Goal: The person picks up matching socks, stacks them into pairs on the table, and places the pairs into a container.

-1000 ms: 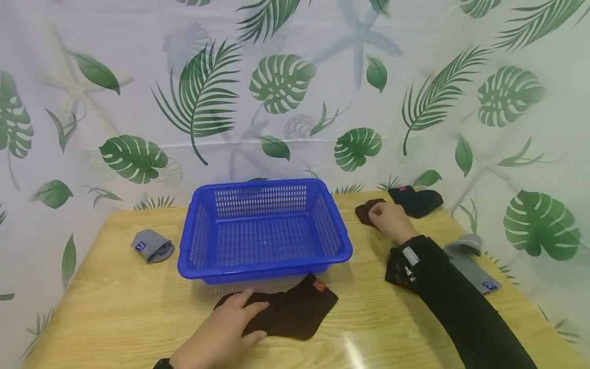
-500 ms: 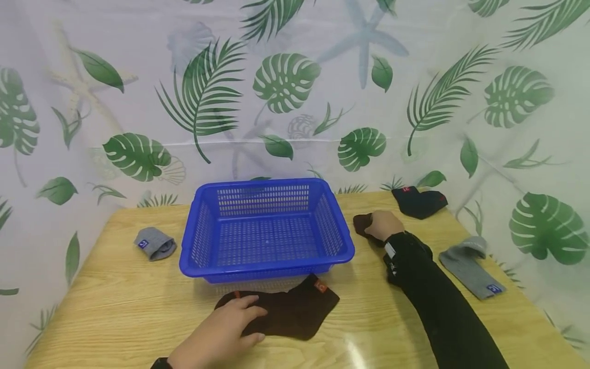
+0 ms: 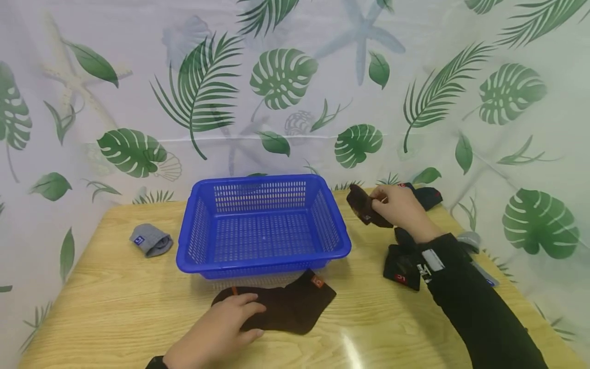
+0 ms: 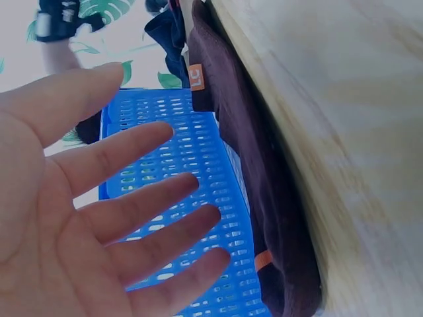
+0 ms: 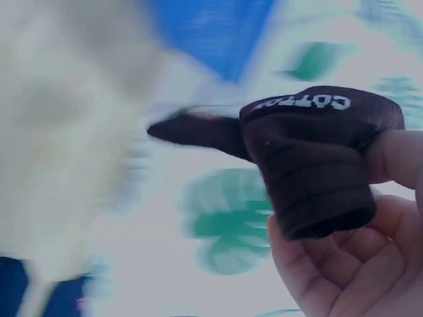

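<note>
A dark brown sock (image 3: 295,310) with an orange label lies flat in front of the basket. My left hand (image 3: 226,323) is over its left end, fingers spread; the left wrist view shows the bare palm facing the sock (image 4: 248,152), gripping nothing. At the back right, my right hand (image 3: 401,207) pinches a second dark brown sock (image 3: 364,206) between thumb and fingers, lifted off the table. The right wrist view shows this sock (image 5: 317,165) with its cuff folded and white "COTTON" lettering.
A blue plastic basket (image 3: 265,259) stands mid-table. To its left lies a grey sock (image 3: 151,240). On the right are a black sock (image 3: 401,269) beneath my forearm, a partly covered grey sock (image 3: 470,240), and a navy sock (image 3: 428,197) near the patterned curtain (image 3: 295,102).
My right hand has picked the second brown sock up from the table, and it now hangs tilted in the fingers. The left hand has stayed over the flat brown sock.
</note>
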Demonstrator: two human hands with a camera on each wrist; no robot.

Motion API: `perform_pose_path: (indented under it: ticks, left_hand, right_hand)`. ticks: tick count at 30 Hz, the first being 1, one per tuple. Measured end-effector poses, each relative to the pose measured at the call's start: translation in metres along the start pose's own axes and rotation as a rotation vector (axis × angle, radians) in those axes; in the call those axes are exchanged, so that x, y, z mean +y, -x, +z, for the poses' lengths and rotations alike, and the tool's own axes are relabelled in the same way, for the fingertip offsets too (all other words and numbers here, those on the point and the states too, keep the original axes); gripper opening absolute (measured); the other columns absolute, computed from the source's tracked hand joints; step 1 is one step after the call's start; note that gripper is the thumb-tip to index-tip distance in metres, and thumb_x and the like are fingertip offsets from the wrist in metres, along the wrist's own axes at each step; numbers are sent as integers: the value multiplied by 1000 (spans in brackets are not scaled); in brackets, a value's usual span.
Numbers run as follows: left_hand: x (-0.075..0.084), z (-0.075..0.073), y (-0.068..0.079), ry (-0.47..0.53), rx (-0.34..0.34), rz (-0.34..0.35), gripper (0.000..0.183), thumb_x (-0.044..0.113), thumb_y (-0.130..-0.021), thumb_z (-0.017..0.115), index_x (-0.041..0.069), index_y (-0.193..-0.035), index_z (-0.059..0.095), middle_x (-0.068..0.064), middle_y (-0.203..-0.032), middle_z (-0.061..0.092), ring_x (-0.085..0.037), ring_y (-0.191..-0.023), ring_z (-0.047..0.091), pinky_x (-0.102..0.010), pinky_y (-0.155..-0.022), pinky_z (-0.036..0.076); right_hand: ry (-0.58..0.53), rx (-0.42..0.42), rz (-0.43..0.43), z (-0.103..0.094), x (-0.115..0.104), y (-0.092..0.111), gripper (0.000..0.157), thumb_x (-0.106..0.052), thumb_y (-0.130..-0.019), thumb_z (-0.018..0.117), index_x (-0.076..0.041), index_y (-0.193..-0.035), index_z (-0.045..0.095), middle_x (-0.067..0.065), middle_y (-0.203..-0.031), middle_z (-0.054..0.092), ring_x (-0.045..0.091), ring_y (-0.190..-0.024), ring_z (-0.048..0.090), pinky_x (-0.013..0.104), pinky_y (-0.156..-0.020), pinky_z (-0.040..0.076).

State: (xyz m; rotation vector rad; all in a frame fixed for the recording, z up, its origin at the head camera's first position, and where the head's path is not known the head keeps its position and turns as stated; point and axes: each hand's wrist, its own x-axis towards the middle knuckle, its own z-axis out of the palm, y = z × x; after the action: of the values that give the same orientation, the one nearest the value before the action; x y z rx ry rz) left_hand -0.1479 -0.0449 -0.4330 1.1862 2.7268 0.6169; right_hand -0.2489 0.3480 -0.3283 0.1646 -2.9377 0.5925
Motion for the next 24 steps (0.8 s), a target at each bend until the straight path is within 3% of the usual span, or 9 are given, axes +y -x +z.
perform_pose_path:
  ticks: [3, 6, 9, 11, 14, 19, 21, 24]
  left_hand:
    - [-2, -1, 3, 8, 17, -14, 36, 31, -90, 69, 9, -119, 67, -14, -126, 61, -31, -118, 56, -49, -96, 47]
    - [-3, -2, 4, 14, 34, -33, 36, 29, -90, 69, 8, -119, 67, -15, -126, 61, -32, -118, 56, -50, -97, 46]
    - [-7, -3, 3, 4, 56, -30, 35, 28, -89, 70, 7, -117, 67, -17, -125, 62, -34, -117, 57, -50, -97, 46]
    - [-9, -4, 4, 3, 56, -33, 35, 27, -89, 70, 6, -117, 67, -17, -124, 62, -35, -116, 57, -50, -97, 46]
    - [-12, -4, 3, 9, 51, -42, 35, 27, -90, 70, 5, -117, 67, -18, -124, 62, -36, -116, 58, -50, -97, 46]
    - [-14, -3, 4, 4, 47, -72, 35, 27, -89, 70, 4, -115, 68, -16, -120, 63, -34, -112, 60, -49, -95, 48]
    - [-14, -2, 5, -8, 51, -73, 34, 27, -89, 71, 3, -113, 68, -15, -117, 64, -32, -110, 61, -48, -94, 49]
    - [-13, -1, 6, -25, 68, -83, 31, 27, -87, 72, 4, -108, 69, -11, -109, 67, -28, -103, 63, -45, -89, 51]
  right_hand:
    - [-112, 135, -131, -24, -28, 26, 17, -10, -93, 56, -1, -102, 68, 16, -94, 70, 28, -84, 64, 39, -72, 51]
    - [-185, 240, -380, -27, -51, 52, 13, 0, -88, 61, -5, -97, 69, 5, -88, 69, 13, -76, 61, 26, -67, 50]
    - [-191, 225, -608, -10, -72, 76, 21, 5, -82, 64, -11, -94, 69, -5, -86, 66, 3, -74, 57, 20, -64, 49]
    - [-157, 169, -695, 8, -85, 90, 22, 4, -81, 64, -15, -93, 68, -8, -86, 63, 2, -73, 55, 19, -62, 48]
    - [-40, 138, -772, 37, -101, 105, 19, 1, -79, 65, -14, -92, 67, -8, -85, 60, 4, -71, 53, 21, -58, 47]
    - [183, 223, -809, 86, -112, 114, 14, -5, -75, 72, -9, -87, 65, -1, -80, 55, 12, -68, 52, 24, -56, 46]
    - [213, 148, -796, 102, -114, 114, 12, -13, -80, 73, -9, -88, 66, 0, -82, 57, 13, -70, 55, 25, -58, 48]
    - [174, -2, -739, 118, -114, 110, 9, -18, -85, 71, -10, -88, 67, -1, -84, 61, 13, -74, 60, 26, -63, 51]
